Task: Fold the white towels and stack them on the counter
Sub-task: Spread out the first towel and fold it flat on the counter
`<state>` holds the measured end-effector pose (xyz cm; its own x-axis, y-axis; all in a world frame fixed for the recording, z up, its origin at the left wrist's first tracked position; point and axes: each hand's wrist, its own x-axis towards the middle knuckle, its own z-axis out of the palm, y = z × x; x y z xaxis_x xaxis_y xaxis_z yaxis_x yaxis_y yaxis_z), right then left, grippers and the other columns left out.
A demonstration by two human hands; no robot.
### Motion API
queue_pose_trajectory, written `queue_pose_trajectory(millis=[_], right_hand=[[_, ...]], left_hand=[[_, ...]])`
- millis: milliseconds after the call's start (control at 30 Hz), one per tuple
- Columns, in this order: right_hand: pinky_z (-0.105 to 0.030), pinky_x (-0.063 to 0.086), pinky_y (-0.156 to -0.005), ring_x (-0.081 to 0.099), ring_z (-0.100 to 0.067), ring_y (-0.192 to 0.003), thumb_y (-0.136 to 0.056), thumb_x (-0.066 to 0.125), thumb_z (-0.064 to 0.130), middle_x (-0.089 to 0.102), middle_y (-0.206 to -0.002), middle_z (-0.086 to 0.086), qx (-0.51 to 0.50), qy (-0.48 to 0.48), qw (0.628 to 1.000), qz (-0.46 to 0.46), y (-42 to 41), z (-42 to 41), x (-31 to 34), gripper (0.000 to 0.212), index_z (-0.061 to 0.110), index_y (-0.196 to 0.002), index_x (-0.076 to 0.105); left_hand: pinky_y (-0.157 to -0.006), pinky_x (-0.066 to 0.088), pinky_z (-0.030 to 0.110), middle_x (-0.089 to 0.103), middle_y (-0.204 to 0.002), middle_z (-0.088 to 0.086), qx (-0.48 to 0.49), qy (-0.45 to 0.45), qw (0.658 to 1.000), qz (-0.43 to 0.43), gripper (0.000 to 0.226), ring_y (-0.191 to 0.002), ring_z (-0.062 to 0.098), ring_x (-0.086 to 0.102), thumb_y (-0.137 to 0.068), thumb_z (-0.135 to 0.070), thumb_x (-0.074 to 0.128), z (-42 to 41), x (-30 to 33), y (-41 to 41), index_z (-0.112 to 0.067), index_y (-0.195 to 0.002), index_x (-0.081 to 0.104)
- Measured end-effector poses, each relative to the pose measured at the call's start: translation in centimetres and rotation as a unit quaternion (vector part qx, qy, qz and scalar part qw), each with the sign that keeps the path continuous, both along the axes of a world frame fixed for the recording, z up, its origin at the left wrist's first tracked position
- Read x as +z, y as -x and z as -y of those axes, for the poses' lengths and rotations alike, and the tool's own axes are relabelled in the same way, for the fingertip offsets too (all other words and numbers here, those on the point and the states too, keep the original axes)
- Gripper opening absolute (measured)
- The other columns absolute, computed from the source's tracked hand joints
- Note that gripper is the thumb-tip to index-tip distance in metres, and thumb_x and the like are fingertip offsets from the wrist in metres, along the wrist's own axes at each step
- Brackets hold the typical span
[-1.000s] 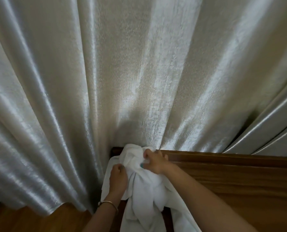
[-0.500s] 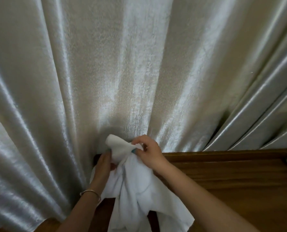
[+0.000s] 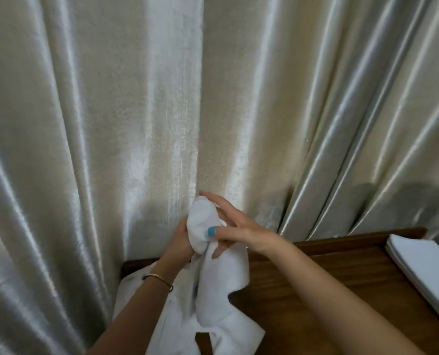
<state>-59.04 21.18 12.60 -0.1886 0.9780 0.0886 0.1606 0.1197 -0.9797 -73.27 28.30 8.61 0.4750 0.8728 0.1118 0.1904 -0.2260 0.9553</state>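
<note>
Both hands gripping one white towel [image 3: 208,275]: left hand [image 3: 180,243] clenched around its bunched top, right hand [image 3: 235,230] pinching it, fingers partly spread. Towel hangs crumpled above the counter [image 3: 315,283], not yet folded. Folded white stack [image 3: 428,272] lies far right, so some work looks done. Curtain [image 3: 162,111] crowds close behind.

Pale, shiny curtains [image 3: 162,111] hang in deep folds across the whole back (light glints along the ridges), dropping behind a dark wooden counter [image 3: 328,290].
</note>
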Motion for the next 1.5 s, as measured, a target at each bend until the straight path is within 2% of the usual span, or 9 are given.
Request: queue_pose_trajectory(millis=[167,267,533,667,767,1000,1167,1233,1500], right_hand=[[-0.027,0.057,-0.057,0.068,-0.020,-0.059,-0.095,0.055,0.002,0.068,-0.101,-0.001,-0.124,-0.083,0.988,0.033,-5.1,5.0,4.8,0.023,0.015,-0.114,0.054],[-0.021,0.045,-0.044,0.059,-0.008,-0.045,-0.088,0.067,0.003,0.067,-0.093,-0.001,-0.220,-0.164,0.951,0.143,-8.6,8.2,6.5,0.019,0.019,-0.085,0.058],[-0.038,0.057,-0.054,0.065,-0.015,-0.047,-0.086,0.063,0.011,0.071,-0.088,-0.009,-0.410,-0.205,0.866,0.201,-18.2,18.4,6.1,0.027,0.026,-0.070,0.047],[-0.050,0.054,-0.060,0.064,-0.035,-0.063,-0.089,0.041,0.048,0.063,-0.071,-0.012,-0.401,-0.121,0.841,0.342,-23.1,22.3,3.9,0.023,0.026,-0.083,0.039],[-0.049,0.052,-0.063,0.062,-0.039,-0.071,-0.097,0.041,0.037,0.061,-0.076,-0.017,-0.360,-0.086,0.813,0.450,-26.0,24.5,2.9,0.016,0.026,-0.088,0.033],[-0.052,0.056,-0.067,0.060,-0.028,-0.065,-0.085,0.049,-0.009,0.049,-0.078,-0.001,-0.313,-0.045,0.890,0.329,-28.6,26.2,-1.0,0.038,0.026,-0.078,0.039],[-0.039,0.053,-0.078,0.060,-0.032,-0.089,-0.082,0.063,0.004,0.058,-0.089,-0.012,-0.310,0.038,0.864,0.396,-27.7,26.1,-4.3,0.030,0.013,-0.110,0.053],[-0.033,0.049,-0.070,0.063,-0.031,-0.091,-0.080,0.063,0.004,0.062,-0.088,-0.013,-0.308,0.096,0.847,0.423,-26.9,26.6,-5.6,0.009,0.012,-0.080,0.059],[-0.049,0.056,-0.071,0.061,-0.033,-0.079,-0.099,0.040,0.024,0.059,-0.079,-0.007,-0.470,0.106,0.853,0.202,-27.6,27.9,-9.2,0.027,0.010,-0.078,0.051]], left_hand=[[-0.078,0.057,0.023,0.062,-0.083,-0.009,-0.023,0.055,0.992,0.112,0.020,-0.077,0.005,0.065,-0.092,0.001,0.054,5.1,5.3,-5.5,-0.016,-0.102,0.055],[-0.056,0.048,0.008,0.067,-0.080,-0.004,-0.043,0.030,0.992,0.112,0.008,-0.071,0.001,0.065,-0.092,-0.011,0.058,8.1,7.4,-9.4,-0.014,-0.096,0.065],[-0.074,0.042,0.006,0.066,-0.098,0.000,-0.120,-0.157,0.979,-0.041,0.032,-0.077,-0.021,0.058,-0.086,0.007,0.057,13.1,4.6,-15.4,-0.018,-0.106,0.061],[-0.059,0.040,0.012,0.069,-0.075,0.007,0.016,-0.254,0.963,-0.086,0.010,-0.065,0.001,0.059,-0.086,-0.007,0.060,15.0,4.5,-17.3,-0.011,-0.078,0.065],[-0.068,0.049,0.030,0.068,-0.065,0.003,0.043,-0.294,0.950,-0.097,0.014,-0.068,0.019,0.063,-0.086,-0.011,0.056,16.4,5.3,-17.6,-0.012,-0.075,0.064],[-0.060,0.039,0.010,0.067,-0.060,-0.003,0.097,-0.374,0.916,-0.108,0.016,-0.065,0.011,0.061,-0.081,-0.003,0.054,19.1,7.6,-16.6,-0.012,-0.074,0.065],[-0.064,0.036,0.006,0.068,-0.063,-0.001,0.108,-0.397,0.906,-0.104,0.024,-0.073,0.014,0.060,-0.079,0.004,0.045,20.8,9.4,-16.1,-0.009,-0.080,0.066],[-0.066,0.035,0.004,0.068,-0.068,0.002,0.134,-0.400,0.903,-0.082,0.024,-0.074,0.014,0.060,-0.081,0.004,0.044,21.1,10.1,-15.8,-0.008,-0.081,0.065],[-0.069,0.038,0.026,0.070,-0.075,0.011,0.216,-0.383,0.892,-0.108,0.022,-0.080,0.027,0.063,-0.084,0.001,0.045,20.1,9.6,-12.4,-0.005,-0.084,0.066]])
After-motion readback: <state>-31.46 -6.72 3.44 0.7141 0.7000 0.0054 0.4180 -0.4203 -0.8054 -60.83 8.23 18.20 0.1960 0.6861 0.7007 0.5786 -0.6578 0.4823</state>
